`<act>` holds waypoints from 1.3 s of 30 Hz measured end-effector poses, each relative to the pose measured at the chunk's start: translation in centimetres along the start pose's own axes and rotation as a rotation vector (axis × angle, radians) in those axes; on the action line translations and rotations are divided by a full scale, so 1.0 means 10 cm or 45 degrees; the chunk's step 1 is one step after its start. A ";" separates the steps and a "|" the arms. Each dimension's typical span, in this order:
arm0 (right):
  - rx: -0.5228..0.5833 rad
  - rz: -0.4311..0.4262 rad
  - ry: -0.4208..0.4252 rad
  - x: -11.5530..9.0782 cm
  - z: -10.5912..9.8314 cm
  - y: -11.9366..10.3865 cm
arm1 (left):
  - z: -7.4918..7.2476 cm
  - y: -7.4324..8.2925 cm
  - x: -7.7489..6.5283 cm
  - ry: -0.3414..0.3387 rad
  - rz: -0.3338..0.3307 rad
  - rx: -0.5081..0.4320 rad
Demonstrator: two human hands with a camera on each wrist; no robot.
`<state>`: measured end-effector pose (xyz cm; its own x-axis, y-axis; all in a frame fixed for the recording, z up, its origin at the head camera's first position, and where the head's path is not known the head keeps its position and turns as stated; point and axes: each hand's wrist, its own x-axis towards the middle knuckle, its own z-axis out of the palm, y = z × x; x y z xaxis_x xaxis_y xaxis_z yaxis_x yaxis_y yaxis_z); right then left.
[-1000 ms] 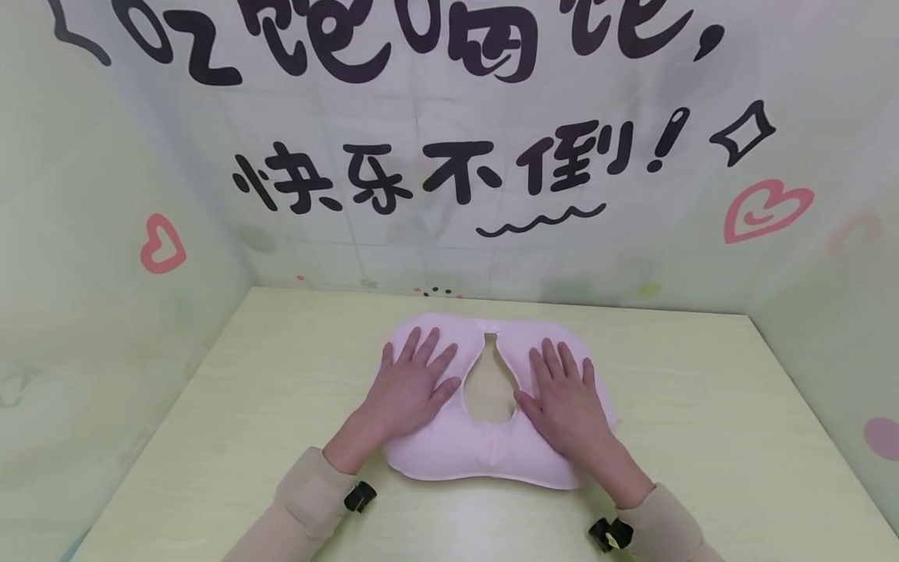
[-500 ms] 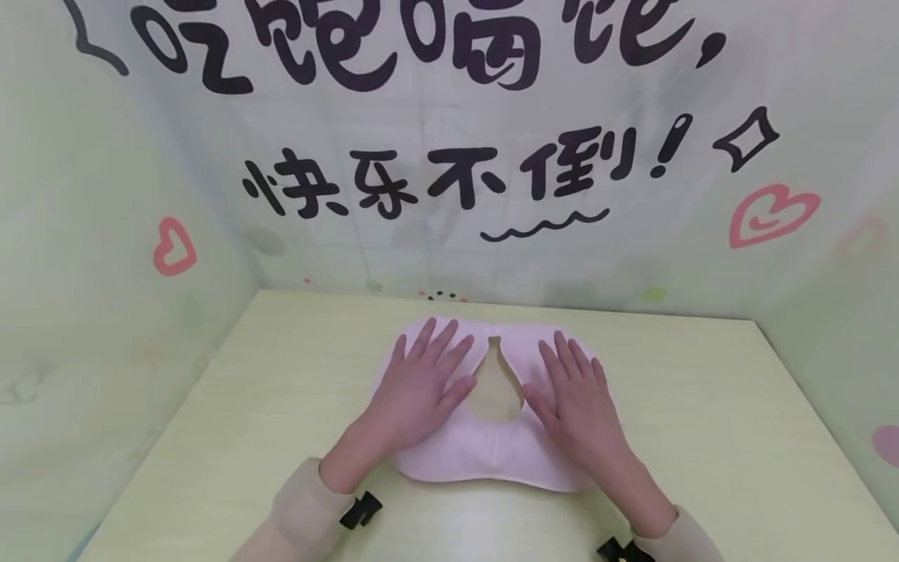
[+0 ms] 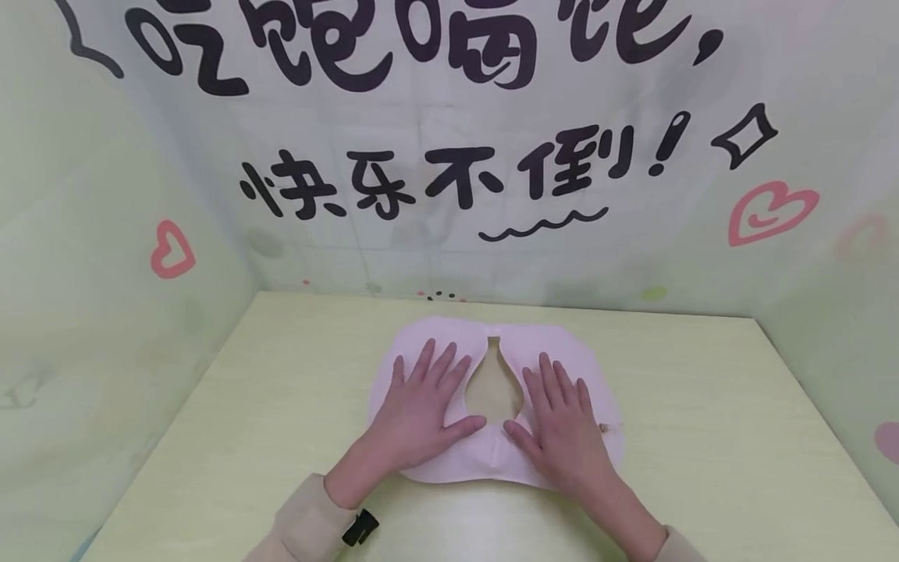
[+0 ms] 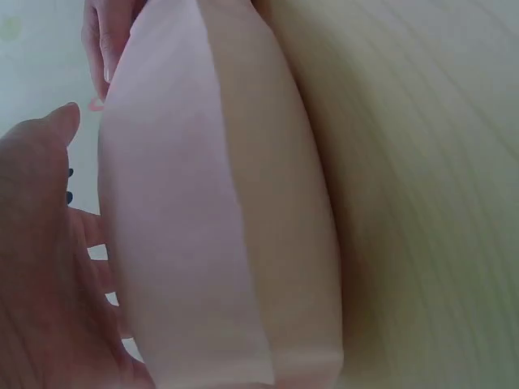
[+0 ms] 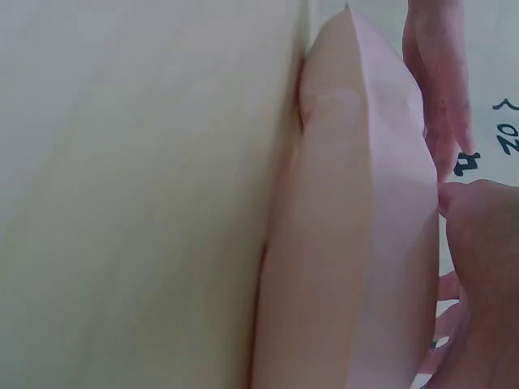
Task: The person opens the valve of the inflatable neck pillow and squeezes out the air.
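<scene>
A puffy pink pillow (image 3: 492, 457) with a teardrop-shaped hole lies flat on the table in the head view. My left hand (image 3: 417, 414) rests on its left half, fingers spread and straight, thumb toward the hole's lower end. On the right half lies my right hand (image 3: 567, 429), also straight-fingered, its thumb near the same end. The left wrist view has the pillow's pink and tan side (image 4: 178, 203) beside my left palm (image 4: 40, 259). In the right wrist view, the pillow's edge (image 5: 357, 211) bulges beside my right hand (image 5: 491, 259).
The pale wood-grain table (image 3: 281, 375) extends around the pillow. Behind it stands a light backdrop (image 3: 393, 257) with black lettering and pink hearts. A black clip (image 3: 361, 528) sits at my left sleeve (image 3: 305, 507).
Both hands first shift a little over the pillow, then slide back toward me, thumbs coming down to the hole's lower end. The pillow stays in about the same place.
</scene>
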<state>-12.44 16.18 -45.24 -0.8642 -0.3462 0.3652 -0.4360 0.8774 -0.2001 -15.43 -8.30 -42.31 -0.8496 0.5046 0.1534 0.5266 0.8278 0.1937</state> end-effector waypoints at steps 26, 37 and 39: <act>-0.069 -0.002 -0.244 -0.07 0.11 -0.04 | 0.20 -0.07 -0.03 -0.123 -0.020 0.141; -0.099 0.008 -0.288 -0.07 0.10 -0.01 | 0.20 -0.06 -0.01 -0.170 -0.020 0.127; -0.102 0.004 -0.296 -0.07 0.09 -0.01 | 0.20 -0.06 -0.01 -0.182 -0.021 0.128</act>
<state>-12.04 16.04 -46.27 -0.9041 -0.4025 0.1435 -0.4201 0.8988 -0.1251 -15.69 -8.35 -44.34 -0.8574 0.5146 0.0103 0.5131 0.8529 0.0964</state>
